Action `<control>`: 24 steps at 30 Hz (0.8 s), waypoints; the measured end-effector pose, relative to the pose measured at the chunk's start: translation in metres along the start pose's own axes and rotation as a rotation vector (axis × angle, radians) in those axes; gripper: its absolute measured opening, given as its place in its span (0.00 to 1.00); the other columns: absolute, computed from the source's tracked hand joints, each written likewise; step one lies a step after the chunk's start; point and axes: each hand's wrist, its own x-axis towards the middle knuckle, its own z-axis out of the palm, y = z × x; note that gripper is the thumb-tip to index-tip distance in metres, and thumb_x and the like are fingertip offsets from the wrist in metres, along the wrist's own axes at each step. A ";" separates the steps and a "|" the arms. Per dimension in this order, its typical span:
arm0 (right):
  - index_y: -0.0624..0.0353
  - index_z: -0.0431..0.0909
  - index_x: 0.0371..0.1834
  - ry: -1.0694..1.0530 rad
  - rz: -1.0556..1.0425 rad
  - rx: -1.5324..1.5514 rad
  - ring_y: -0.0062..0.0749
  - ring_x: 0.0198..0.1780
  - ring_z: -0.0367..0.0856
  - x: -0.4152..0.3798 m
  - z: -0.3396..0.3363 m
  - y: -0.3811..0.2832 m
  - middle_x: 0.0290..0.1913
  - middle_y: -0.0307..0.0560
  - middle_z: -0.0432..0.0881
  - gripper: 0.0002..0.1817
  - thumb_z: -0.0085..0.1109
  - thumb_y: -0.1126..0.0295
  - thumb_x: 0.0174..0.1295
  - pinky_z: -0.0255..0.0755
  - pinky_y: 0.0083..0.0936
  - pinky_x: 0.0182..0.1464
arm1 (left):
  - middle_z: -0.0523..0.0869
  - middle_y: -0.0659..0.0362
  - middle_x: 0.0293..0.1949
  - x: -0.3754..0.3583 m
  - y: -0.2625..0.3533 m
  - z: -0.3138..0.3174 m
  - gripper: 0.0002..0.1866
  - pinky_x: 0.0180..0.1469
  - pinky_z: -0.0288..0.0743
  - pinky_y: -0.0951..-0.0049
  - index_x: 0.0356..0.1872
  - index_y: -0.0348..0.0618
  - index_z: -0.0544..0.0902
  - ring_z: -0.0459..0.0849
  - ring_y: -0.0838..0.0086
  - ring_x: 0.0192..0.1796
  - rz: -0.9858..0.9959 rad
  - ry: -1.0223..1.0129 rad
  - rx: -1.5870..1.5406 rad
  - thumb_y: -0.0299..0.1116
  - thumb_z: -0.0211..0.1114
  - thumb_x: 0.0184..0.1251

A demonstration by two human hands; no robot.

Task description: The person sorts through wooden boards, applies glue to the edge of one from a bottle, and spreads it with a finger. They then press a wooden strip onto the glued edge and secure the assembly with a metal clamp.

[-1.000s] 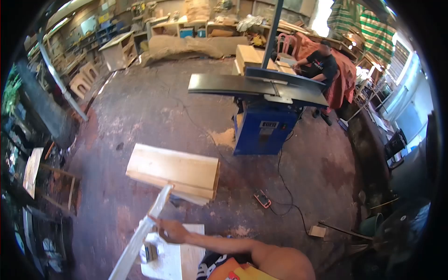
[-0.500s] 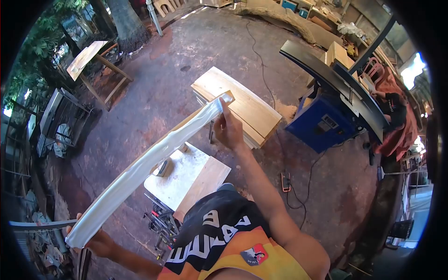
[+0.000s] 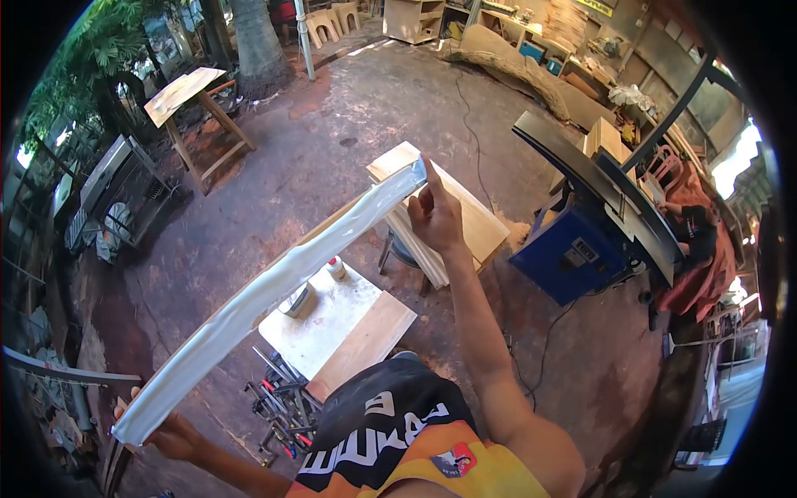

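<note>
A long wooden board coated with a wet-looking white layer, like glue, slants across the head view. My left hand grips its near lower end, fingers wrapped around the edge. At the far upper end my right hand is closed on the board, partly behind it. Beneath the board stands a small white-topped table. On it are a white bottle with a red cap, a small tub partly hidden by the board, and a flat wood panel.
Several bar clamps hang or lie beside the small table. Stacked wooden boards rest on a stool ahead. A blue machine stands at right, with a person beyond it. A wooden stand is at left; a cable crosses the floor.
The view has shifted, showing more of the far workshop. My right hand and the board's far end appear farther right, more over the stacked boards. Both hands keep their hold.
</note>
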 end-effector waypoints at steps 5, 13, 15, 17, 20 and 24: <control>0.49 0.62 0.75 0.005 -0.056 -0.063 0.33 0.19 0.72 0.001 -0.006 -0.014 0.19 0.43 0.72 0.39 0.60 0.73 0.56 0.71 0.29 0.26 | 0.63 0.47 0.70 -0.002 0.004 -0.014 0.33 0.75 0.59 0.52 0.74 0.46 0.53 0.67 0.59 0.71 0.015 0.026 0.177 0.45 0.52 0.75; 0.47 0.62 0.75 -0.069 -0.063 -0.027 0.32 0.18 0.73 0.011 -0.016 -0.028 0.19 0.44 0.73 0.42 0.61 0.77 0.52 0.71 0.30 0.26 | 0.65 0.43 0.70 -0.009 0.000 -0.039 0.35 0.76 0.58 0.51 0.75 0.51 0.53 0.68 0.56 0.71 -0.129 0.116 -0.193 0.45 0.58 0.72; 0.48 0.62 0.75 -0.090 -0.027 -0.013 0.31 0.17 0.73 0.005 -0.010 -0.034 0.17 0.43 0.73 0.42 0.60 0.77 0.52 0.71 0.29 0.25 | 0.68 0.41 0.68 -0.013 0.009 -0.041 0.35 0.74 0.62 0.50 0.74 0.51 0.55 0.70 0.55 0.69 -0.081 0.130 0.044 0.45 0.59 0.71; 0.50 0.61 0.75 -0.117 0.015 -0.001 0.31 0.16 0.72 0.001 -0.006 -0.048 0.16 0.42 0.73 0.42 0.59 0.76 0.53 0.71 0.29 0.25 | 0.71 0.41 0.65 -0.009 0.021 -0.013 0.35 0.71 0.67 0.49 0.72 0.49 0.59 0.72 0.55 0.68 -0.070 0.082 -0.168 0.43 0.63 0.69; 0.53 0.55 0.78 -0.186 0.017 0.139 0.26 0.17 0.72 -0.010 0.006 -0.066 0.17 0.41 0.72 0.44 0.59 0.79 0.53 0.70 0.25 0.26 | 0.74 0.41 0.62 -0.008 0.021 -0.001 0.35 0.69 0.70 0.46 0.70 0.48 0.64 0.73 0.54 0.67 -0.160 0.020 -0.568 0.37 0.69 0.63; 0.54 0.53 0.78 -0.238 0.060 0.313 0.23 0.18 0.71 -0.021 0.024 -0.084 0.16 0.39 0.70 0.45 0.58 0.80 0.53 0.69 0.23 0.26 | 0.74 0.43 0.63 -0.007 0.021 0.024 0.37 0.68 0.70 0.43 0.68 0.45 0.66 0.72 0.52 0.67 -0.178 0.006 -0.706 0.30 0.73 0.58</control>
